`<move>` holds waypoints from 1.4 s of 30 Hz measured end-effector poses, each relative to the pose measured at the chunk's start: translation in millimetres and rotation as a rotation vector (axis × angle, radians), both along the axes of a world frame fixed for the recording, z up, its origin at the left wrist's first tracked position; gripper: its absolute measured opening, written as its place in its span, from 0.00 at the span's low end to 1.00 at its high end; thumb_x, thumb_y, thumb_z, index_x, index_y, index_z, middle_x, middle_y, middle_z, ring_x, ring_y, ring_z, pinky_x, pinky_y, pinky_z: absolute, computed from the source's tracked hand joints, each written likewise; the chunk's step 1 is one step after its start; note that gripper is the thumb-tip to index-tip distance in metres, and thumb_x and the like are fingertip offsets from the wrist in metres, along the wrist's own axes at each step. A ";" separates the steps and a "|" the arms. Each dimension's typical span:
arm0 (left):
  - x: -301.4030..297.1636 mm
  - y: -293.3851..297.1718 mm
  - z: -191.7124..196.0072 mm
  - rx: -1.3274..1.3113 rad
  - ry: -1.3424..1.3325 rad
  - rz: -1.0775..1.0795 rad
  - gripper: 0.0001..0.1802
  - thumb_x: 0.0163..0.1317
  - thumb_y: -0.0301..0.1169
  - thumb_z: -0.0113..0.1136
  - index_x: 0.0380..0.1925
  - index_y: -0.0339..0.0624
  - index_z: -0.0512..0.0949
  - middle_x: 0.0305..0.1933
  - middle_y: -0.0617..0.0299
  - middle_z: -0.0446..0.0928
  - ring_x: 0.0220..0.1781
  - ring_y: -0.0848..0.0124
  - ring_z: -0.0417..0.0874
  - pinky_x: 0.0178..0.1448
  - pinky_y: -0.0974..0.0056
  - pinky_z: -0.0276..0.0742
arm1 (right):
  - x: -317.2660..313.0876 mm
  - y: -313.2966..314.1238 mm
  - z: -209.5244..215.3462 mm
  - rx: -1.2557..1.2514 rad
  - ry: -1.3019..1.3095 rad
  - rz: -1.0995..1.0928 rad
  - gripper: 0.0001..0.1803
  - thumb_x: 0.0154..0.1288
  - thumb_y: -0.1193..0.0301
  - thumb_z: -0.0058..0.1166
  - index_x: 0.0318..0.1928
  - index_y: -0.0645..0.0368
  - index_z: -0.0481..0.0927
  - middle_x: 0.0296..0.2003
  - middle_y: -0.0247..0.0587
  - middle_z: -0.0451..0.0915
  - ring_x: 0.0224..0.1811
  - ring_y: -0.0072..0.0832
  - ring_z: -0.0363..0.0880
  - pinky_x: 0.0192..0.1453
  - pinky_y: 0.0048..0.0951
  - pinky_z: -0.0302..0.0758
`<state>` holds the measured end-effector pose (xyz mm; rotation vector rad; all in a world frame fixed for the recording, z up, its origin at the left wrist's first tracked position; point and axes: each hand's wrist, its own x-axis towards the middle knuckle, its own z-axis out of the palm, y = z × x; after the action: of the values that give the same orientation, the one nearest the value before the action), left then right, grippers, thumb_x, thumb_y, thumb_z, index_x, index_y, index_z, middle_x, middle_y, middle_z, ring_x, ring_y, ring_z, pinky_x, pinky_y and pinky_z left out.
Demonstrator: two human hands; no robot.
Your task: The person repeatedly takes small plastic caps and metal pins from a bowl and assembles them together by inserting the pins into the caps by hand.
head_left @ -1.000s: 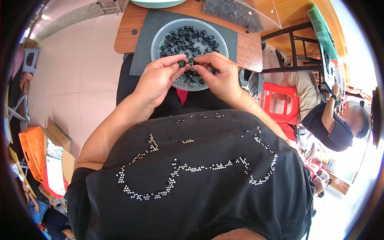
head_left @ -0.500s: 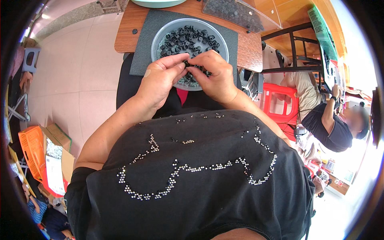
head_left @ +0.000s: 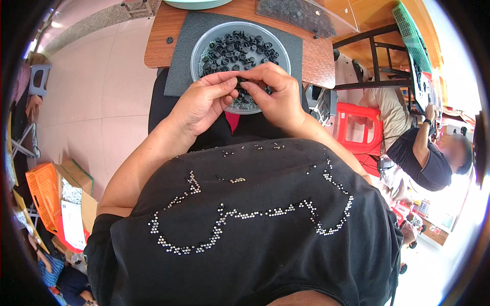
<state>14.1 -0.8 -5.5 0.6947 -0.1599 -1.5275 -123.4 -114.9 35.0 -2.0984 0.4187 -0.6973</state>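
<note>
Both of my hands meet over the near part of a round grey plastic basin [head_left: 282, 48]. Fingertips of my left hand [head_left: 206, 99] and my right hand [head_left: 279, 97] pinch a small black plastic part [head_left: 241, 81] between them. Its exact shape is mostly hidden by the fingers. Many loose black round plastic parts [head_left: 235, 48] lie in the basin, with small pale pieces among them along the left and near side. A dark grey mat [head_left: 182, 56] lies under the basin.
The mat covers part of a brown wooden table [head_left: 161, 38]. A clear box of black parts [head_left: 301, 15] stands at the back right, and a pale green bowl [head_left: 199, 4] at the far edge. To the right are a red stool [head_left: 360, 130] and a seated person [head_left: 429, 153].
My fingertips have closed in on each other, with the left thumb now pressed straight against the small black part. The view has shifted slightly.
</note>
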 end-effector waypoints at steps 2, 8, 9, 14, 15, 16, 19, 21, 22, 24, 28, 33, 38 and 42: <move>-2.5 -1.8 8.2 0.025 0.000 0.031 0.12 0.63 0.27 0.54 0.46 0.36 0.76 0.40 0.61 0.78 0.41 0.75 0.78 0.49 0.75 0.75 | -1.1 -2.4 -3.6 0.045 -0.005 -0.004 0.11 0.50 0.81 0.60 0.37 0.62 0.82 0.30 0.38 0.78 0.28 0.24 0.76 0.30 0.22 0.72; -2.7 -1.5 10.9 0.051 0.054 0.076 0.12 0.63 0.27 0.54 0.46 0.36 0.76 0.41 0.61 0.77 0.42 0.74 0.78 0.50 0.74 0.75 | -0.9 -1.8 -1.6 0.105 -0.025 -0.006 0.10 0.51 0.82 0.59 0.36 0.62 0.81 0.30 0.38 0.78 0.26 0.21 0.74 0.29 0.20 0.72; -3.1 -1.5 10.9 0.047 0.067 0.090 0.12 0.63 0.26 0.54 0.46 0.36 0.75 0.42 0.60 0.77 0.42 0.74 0.78 0.50 0.74 0.75 | -0.9 -1.4 -0.5 0.081 -0.026 -0.004 0.10 0.51 0.82 0.59 0.36 0.63 0.81 0.30 0.38 0.78 0.26 0.21 0.74 0.29 0.20 0.72; 1.2 -0.9 9.3 -0.013 0.116 0.067 0.16 0.63 0.27 0.54 0.50 0.35 0.72 0.45 0.60 0.76 0.46 0.73 0.77 0.53 0.73 0.75 | -1.7 -0.7 5.1 0.015 -0.052 -0.008 0.10 0.50 0.82 0.60 0.36 0.62 0.81 0.31 0.39 0.78 0.28 0.24 0.76 0.29 0.21 0.73; 1.7 -0.7 9.1 -0.019 0.123 0.071 0.16 0.63 0.27 0.54 0.50 0.35 0.72 0.45 0.60 0.76 0.46 0.73 0.77 0.53 0.73 0.75 | -1.5 -0.9 6.6 -0.024 -0.059 -0.005 0.10 0.49 0.82 0.60 0.36 0.62 0.81 0.31 0.39 0.78 0.29 0.26 0.76 0.29 0.22 0.74; 1.4 -0.9 9.7 -0.020 0.123 0.068 0.16 0.63 0.27 0.54 0.50 0.35 0.72 0.45 0.60 0.76 0.46 0.73 0.77 0.53 0.73 0.75 | -2.0 -0.9 7.4 -0.025 -0.059 -0.008 0.10 0.49 0.82 0.60 0.36 0.62 0.81 0.31 0.39 0.78 0.29 0.26 0.76 0.29 0.22 0.74; 1.3 -0.6 11.6 -0.014 0.152 0.079 0.13 0.62 0.26 0.55 0.46 0.36 0.75 0.43 0.59 0.77 0.45 0.72 0.78 0.54 0.73 0.74 | -1.4 0.4 9.3 -0.008 -0.076 -0.018 0.10 0.49 0.81 0.60 0.36 0.62 0.81 0.32 0.40 0.78 0.31 0.27 0.77 0.29 0.23 0.74; 1.3 -0.1 10.5 -0.028 0.144 0.096 0.13 0.62 0.26 0.55 0.46 0.35 0.75 0.44 0.59 0.76 0.47 0.72 0.77 0.55 0.73 0.74 | 0.3 2.1 11.2 -0.011 -0.077 -0.013 0.10 0.49 0.81 0.60 0.35 0.62 0.81 0.32 0.40 0.79 0.32 0.27 0.78 0.29 0.23 0.75; 0.2 0.0 11.8 -0.029 0.142 0.093 0.13 0.62 0.26 0.55 0.46 0.35 0.75 0.44 0.59 0.76 0.47 0.72 0.77 0.55 0.73 0.74 | 0.5 2.1 12.6 -0.012 -0.079 -0.016 0.10 0.49 0.81 0.60 0.35 0.62 0.81 0.32 0.40 0.79 0.32 0.27 0.78 0.29 0.23 0.75; -1.9 0.0 13.6 0.000 0.117 0.113 0.13 0.62 0.25 0.54 0.47 0.36 0.75 0.45 0.59 0.76 0.47 0.72 0.77 0.55 0.73 0.74 | 0.4 2.1 14.4 -0.028 -0.051 -0.001 0.10 0.49 0.81 0.60 0.35 0.62 0.81 0.32 0.40 0.79 0.33 0.28 0.78 0.29 0.23 0.75; -1.6 -0.2 12.1 -0.031 0.126 0.097 0.12 0.63 0.25 0.54 0.47 0.36 0.75 0.44 0.60 0.76 0.47 0.73 0.77 0.56 0.73 0.74 | 2.9 1.2 11.2 -0.033 -0.031 0.006 0.10 0.49 0.81 0.60 0.35 0.62 0.81 0.31 0.41 0.79 0.32 0.28 0.77 0.29 0.23 0.74; -2.8 0.0 13.9 0.002 0.105 0.123 0.13 0.62 0.25 0.54 0.47 0.35 0.75 0.44 0.60 0.77 0.47 0.73 0.77 0.56 0.73 0.73 | 4.1 2.1 11.0 -0.036 -0.048 -0.011 0.11 0.50 0.81 0.60 0.37 0.61 0.82 0.31 0.40 0.79 0.31 0.27 0.77 0.29 0.22 0.74; -5.9 -1.1 18.6 0.019 0.064 0.125 0.13 0.62 0.25 0.54 0.47 0.35 0.75 0.44 0.60 0.77 0.47 0.73 0.77 0.56 0.73 0.73 | 1.7 1.6 8.1 -0.041 -0.068 -0.022 0.11 0.50 0.81 0.60 0.38 0.60 0.83 0.31 0.41 0.79 0.31 0.26 0.77 0.30 0.21 0.73; -4.2 -0.4 12.5 -0.030 0.083 0.078 0.12 0.63 0.25 0.54 0.47 0.36 0.75 0.44 0.60 0.77 0.45 0.75 0.77 0.54 0.74 0.73 | 0.7 3.4 6.3 0.098 -0.104 -0.023 0.10 0.51 0.81 0.60 0.36 0.61 0.82 0.31 0.40 0.79 0.30 0.24 0.77 0.31 0.21 0.73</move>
<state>9.9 -1.2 7.0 0.6065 -0.0919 -1.4738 -122.7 -111.5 41.3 -1.9592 0.4112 -0.7798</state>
